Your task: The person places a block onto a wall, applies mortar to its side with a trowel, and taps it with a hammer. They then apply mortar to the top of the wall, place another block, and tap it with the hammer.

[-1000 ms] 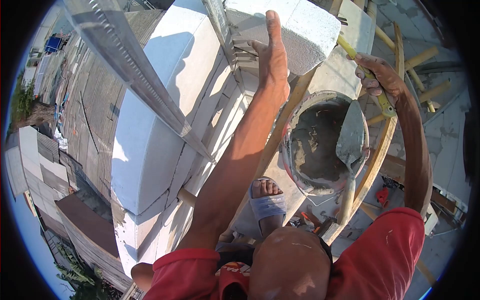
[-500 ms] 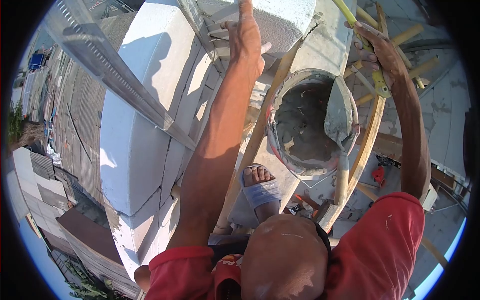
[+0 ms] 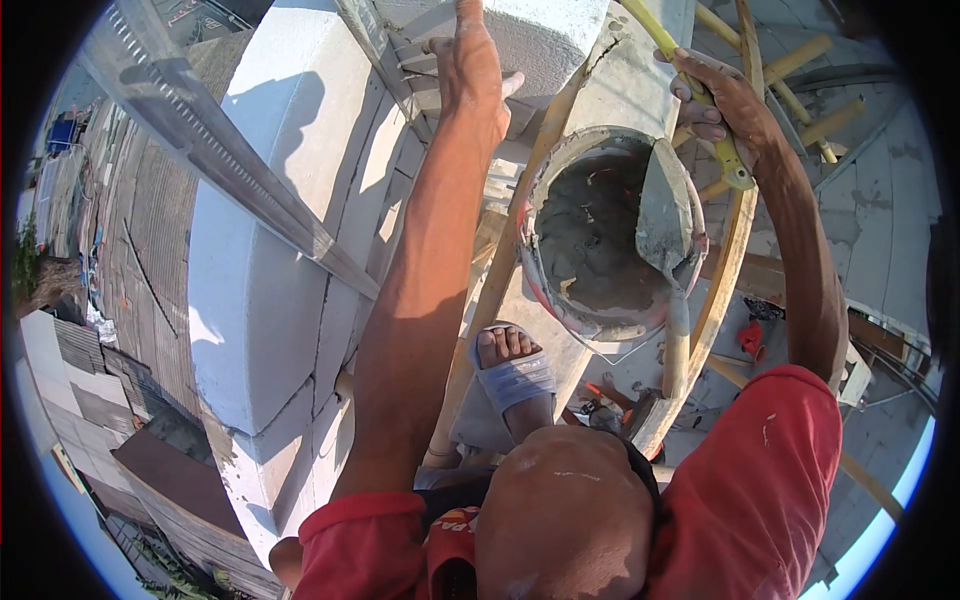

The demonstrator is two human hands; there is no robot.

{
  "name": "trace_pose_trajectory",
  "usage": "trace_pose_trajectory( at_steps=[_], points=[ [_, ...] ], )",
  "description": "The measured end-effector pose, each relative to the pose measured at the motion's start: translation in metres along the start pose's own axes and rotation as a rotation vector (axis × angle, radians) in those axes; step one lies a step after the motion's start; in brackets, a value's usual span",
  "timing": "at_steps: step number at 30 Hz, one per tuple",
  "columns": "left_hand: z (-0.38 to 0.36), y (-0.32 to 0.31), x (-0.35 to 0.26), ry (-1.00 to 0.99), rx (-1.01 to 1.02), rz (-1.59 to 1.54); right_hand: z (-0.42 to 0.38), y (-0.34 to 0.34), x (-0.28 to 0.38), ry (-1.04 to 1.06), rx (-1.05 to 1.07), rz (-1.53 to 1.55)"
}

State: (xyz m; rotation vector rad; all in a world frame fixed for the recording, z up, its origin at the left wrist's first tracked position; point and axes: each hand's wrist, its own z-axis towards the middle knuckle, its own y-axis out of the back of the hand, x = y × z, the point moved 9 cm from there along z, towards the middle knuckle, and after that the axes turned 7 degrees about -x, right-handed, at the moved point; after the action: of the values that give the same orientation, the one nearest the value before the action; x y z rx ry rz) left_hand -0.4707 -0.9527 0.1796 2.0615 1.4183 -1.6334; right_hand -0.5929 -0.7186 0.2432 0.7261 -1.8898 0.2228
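Observation:
My left hand (image 3: pixel 472 75) is stretched out at the top with thumb and fingers apart, against a pale wall block (image 3: pixel 545 45). My right hand (image 3: pixel 735 110) grips a long yellow-green tool (image 3: pixel 738 172) with a rounded, holed lower end; its upper end runs out of view, so I cannot tell its kind. Between my arms stands a bucket (image 3: pixel 535 265) of wet grey mortar (image 3: pixel 597 235). A trowel (image 3: pixel 665 215) leans across the bucket's right side, its blade smeared with mortar and its wooden handle pointing toward me.
A sandaled foot (image 3: pixel 515 365) rests on the plank (image 3: pixel 545 320) below the bucket. To the left rises a block wall (image 3: pixel 250 330) with a slanting metal bar (image 3: pixel 240 175). A wooden rail (image 3: pixel 725 290) and bamboo poles (image 3: pixel 800 60) lie right, above a lower level. Corrugated roofs (image 3: pixel 150 240) spread far left.
The whole view has shifted slightly. My right hand and the yellow-green tool have moved a little left, toward the bucket. My left hand stays at the block.

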Motion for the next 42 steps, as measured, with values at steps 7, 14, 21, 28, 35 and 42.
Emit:
trace_pose_trajectory(
  at_steps=[7,14,21,28,35,42],
  points=[
    [-0.011,0.001,-0.002,0.03,-0.047,0.014,0.054,0.077,-0.025,0.142,-0.337,-0.913],
    [-0.087,0.05,0.041,0.075,-0.033,-0.006,0.135,0.085,-0.079,0.351,-0.514,-0.993],
    [-0.216,0.149,0.094,0.145,-0.178,0.381,0.198,0.058,-0.141,0.2,-0.213,-1.041],
    [-0.307,0.221,0.099,0.308,-0.153,0.638,0.156,0.06,-0.069,0.366,-0.398,-1.094],
    [-0.367,0.236,0.019,0.69,0.005,0.872,-0.164,-0.074,0.114,0.396,-0.233,-0.455],
    [-0.464,0.239,-0.089,0.628,-0.08,0.985,-0.34,-0.21,0.115,0.262,0.649,-0.671]
  ],
)
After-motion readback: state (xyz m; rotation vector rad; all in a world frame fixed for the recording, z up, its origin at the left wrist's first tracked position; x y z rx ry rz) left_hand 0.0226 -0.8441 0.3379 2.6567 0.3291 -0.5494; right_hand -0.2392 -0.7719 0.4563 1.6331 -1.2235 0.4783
